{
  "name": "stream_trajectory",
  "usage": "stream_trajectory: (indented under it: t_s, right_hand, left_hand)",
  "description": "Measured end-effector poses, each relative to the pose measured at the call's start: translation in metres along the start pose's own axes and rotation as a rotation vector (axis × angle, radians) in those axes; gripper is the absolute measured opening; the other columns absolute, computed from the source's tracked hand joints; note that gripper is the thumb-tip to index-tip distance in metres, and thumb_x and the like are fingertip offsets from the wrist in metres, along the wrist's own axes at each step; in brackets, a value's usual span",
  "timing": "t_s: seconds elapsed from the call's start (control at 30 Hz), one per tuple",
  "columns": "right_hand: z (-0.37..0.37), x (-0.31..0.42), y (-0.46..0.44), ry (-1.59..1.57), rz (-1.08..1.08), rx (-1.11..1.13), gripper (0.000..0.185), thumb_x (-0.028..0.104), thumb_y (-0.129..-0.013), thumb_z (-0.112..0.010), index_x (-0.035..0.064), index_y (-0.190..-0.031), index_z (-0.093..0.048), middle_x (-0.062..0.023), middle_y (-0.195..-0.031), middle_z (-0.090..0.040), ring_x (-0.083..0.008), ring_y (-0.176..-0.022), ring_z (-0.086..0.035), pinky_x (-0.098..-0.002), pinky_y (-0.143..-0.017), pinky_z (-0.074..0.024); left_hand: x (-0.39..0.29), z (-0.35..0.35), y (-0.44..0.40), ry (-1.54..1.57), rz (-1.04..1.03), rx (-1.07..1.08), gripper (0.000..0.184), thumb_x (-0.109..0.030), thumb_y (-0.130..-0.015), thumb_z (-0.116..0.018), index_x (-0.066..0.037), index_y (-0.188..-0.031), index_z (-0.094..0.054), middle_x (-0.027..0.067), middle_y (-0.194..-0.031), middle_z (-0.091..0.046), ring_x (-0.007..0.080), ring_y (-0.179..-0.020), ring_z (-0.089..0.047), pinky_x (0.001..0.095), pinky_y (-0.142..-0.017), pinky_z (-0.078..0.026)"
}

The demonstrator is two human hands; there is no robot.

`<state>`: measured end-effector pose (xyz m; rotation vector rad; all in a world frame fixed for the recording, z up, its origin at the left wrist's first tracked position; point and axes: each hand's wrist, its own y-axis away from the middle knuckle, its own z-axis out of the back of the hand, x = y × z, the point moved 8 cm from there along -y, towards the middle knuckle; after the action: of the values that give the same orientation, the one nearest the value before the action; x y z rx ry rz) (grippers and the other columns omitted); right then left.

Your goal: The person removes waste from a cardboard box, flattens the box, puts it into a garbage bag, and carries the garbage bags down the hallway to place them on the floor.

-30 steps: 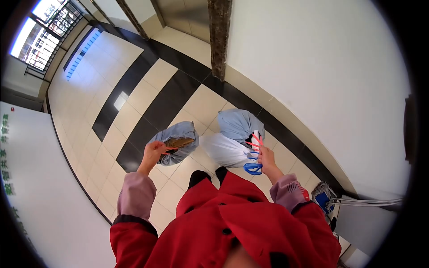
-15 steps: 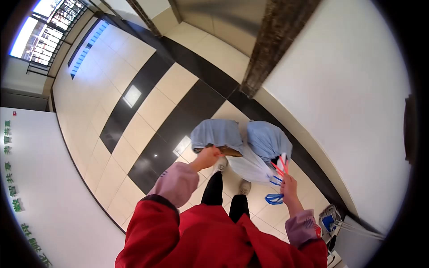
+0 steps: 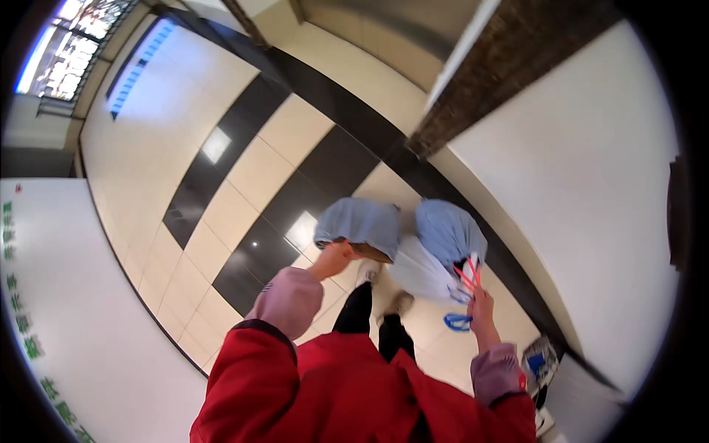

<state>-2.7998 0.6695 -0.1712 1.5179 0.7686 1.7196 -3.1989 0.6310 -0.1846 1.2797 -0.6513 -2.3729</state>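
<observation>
My left hand (image 3: 334,260) is closed at the mouth of a stuffed blue-grey bag (image 3: 360,219), with a bit of red drawstring showing at the fingers. Something brown (image 3: 371,253) shows at this bag's opening. My right hand (image 3: 482,306) is wrapped round the red drawstrings (image 3: 467,275) of a second blue-grey bag (image 3: 450,230). A blue drawstring (image 3: 457,322) loops beside the same hand and leads to a whitish translucent bag (image 3: 419,267) between the two blue-grey ones. What the bags contain is mostly hidden.
Glossy tiles in beige and black (image 3: 236,159) cover the corridor floor. A white wall (image 3: 569,184) and a dark brown door frame (image 3: 509,70) stand on the right. Cluttered items (image 3: 541,362) lie by the wall at lower right. A barred window (image 3: 70,55) is at upper left.
The view has shifted slightly along the corridor, and my feet have moved a little. Both hands keep their hold, and the bags sway slightly to the right.
</observation>
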Motion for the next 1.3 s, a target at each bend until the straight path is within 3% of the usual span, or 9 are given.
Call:
stream_trajectory:
  t_s: [0.03, 0.2, 0.37, 0.47, 0.77, 0.97, 1.07, 1.23, 1.3]
  right_hand:
    - [-0.001, 0.004, 0.005, 0.001, -0.011, -0.017, 0.026, 0.026, -0.082, -0.047, 0.0132, -0.061, -0.038, 0.0058, -0.047, -0.03, -0.0029, -0.035, -0.024, -0.0191, -0.031, -0.0173]
    - [-0.006, 0.014, 0.011, 0.018, -0.06, -0.026, 0.025, 0.025, -0.081, -0.047, 0.0112, -0.061, -0.039, 0.0048, -0.047, -0.031, -0.0035, -0.035, -0.025, -0.0198, -0.031, -0.0172]
    - [-0.005, 0.013, 0.013, -0.015, -0.06, 0.012, 0.023, 0.023, -0.08, -0.046, 0.0101, -0.062, -0.04, 0.0042, -0.048, -0.032, -0.0035, -0.035, -0.025, -0.0202, -0.032, -0.0174]
    - [0.0, 0.015, 0.014, -0.046, -0.052, 0.025, 0.022, 0.023, -0.079, -0.046, 0.01, -0.062, -0.04, 0.0042, -0.048, -0.032, -0.0034, -0.036, -0.025, -0.0202, -0.032, -0.0175]
    - [-0.001, 0.009, 0.011, -0.043, -0.07, 0.071, 0.024, 0.026, -0.08, -0.046, 0.0104, -0.063, -0.04, 0.0041, -0.05, -0.034, -0.0033, -0.036, -0.026, -0.0203, -0.032, -0.0185]
    - [0.005, -0.049, -0.057, 0.127, 0.036, 0.005, 0.023, 0.027, -0.08, -0.046, 0.0085, -0.066, -0.046, 0.0028, -0.051, -0.037, -0.0038, -0.038, -0.03, -0.0203, -0.033, -0.0215]
    - [-0.002, -0.045, -0.078, 0.101, 0.054, -0.007, 0.032, 0.026, -0.078, -0.044, -0.002, -0.064, -0.051, -0.006, -0.056, -0.048, -0.0127, -0.053, -0.044, -0.0286, -0.047, -0.0347]
    - [-0.016, -0.033, -0.084, 0.516, 0.259, 0.033, 0.022, 0.022, -0.076, -0.048, 0.0013, -0.083, -0.052, -0.0161, -0.065, -0.055, -0.027, -0.062, -0.055, -0.0349, -0.059, -0.0405]
    - [-0.011, -0.039, -0.08, 0.53, 0.231, 0.034, 0.024, 0.02, -0.075, -0.049, 0.0019, -0.091, -0.049, -0.0157, -0.065, -0.055, -0.0257, -0.059, -0.055, -0.0344, -0.057, -0.0416]
  left_hand:
    - [0.005, 0.003, 0.004, -0.019, -0.086, -0.054, 0.009, -0.009, -0.072, -0.051, -0.003, -0.072, -0.058, 0.0165, -0.068, -0.057, 0.0316, -0.067, -0.056, 0.0376, -0.057, -0.043]
    - [0.019, 0.018, 0.032, -0.038, -0.021, -0.074, 0.012, -0.014, -0.074, -0.054, -0.004, -0.077, -0.059, 0.015, -0.066, -0.058, 0.0288, -0.063, -0.057, 0.0353, -0.056, -0.044]
    - [0.033, 0.031, 0.048, -0.078, 0.098, -0.096, 0.014, -0.016, -0.073, -0.056, -0.003, -0.077, -0.061, 0.0115, -0.064, -0.059, 0.0197, -0.06, -0.057, 0.0298, -0.056, -0.043]
    - [0.011, 0.04, 0.054, -0.156, 0.072, -0.124, 0.014, -0.016, -0.072, -0.053, -0.004, -0.075, -0.06, 0.013, -0.067, -0.06, 0.0269, -0.064, -0.059, 0.0331, -0.058, -0.045]
    - [-0.007, 0.031, 0.039, -0.228, 0.052, -0.111, 0.013, -0.014, -0.072, -0.053, -0.004, -0.075, -0.059, 0.0142, -0.066, -0.059, 0.0285, -0.065, -0.06, 0.0338, -0.056, -0.045]
    - [0.018, -0.01, -0.004, -0.237, -0.028, -0.097, 0.011, -0.014, -0.072, -0.054, -0.004, -0.074, -0.059, 0.0152, -0.068, -0.059, 0.0318, -0.067, -0.058, 0.0363, -0.058, -0.045]
    - [0.028, -0.042, -0.042, -0.265, -0.019, -0.09, 0.009, -0.012, -0.072, -0.053, -0.004, -0.07, -0.058, 0.0148, -0.067, -0.058, 0.0328, -0.067, -0.057, 0.0383, -0.059, -0.045]
    - [-0.002, -0.084, -0.082, -0.314, -0.166, -0.095, 0.011, -0.014, -0.07, -0.055, -0.004, -0.067, -0.058, 0.0141, -0.067, -0.058, 0.0308, -0.064, -0.056, 0.0368, -0.06, -0.044]
    - [0.001, -0.093, -0.087, -0.308, -0.168, -0.06, 0.008, -0.011, -0.069, -0.053, -0.006, -0.065, -0.057, 0.0131, -0.067, -0.057, 0.0315, -0.068, -0.055, 0.0394, -0.067, -0.042]
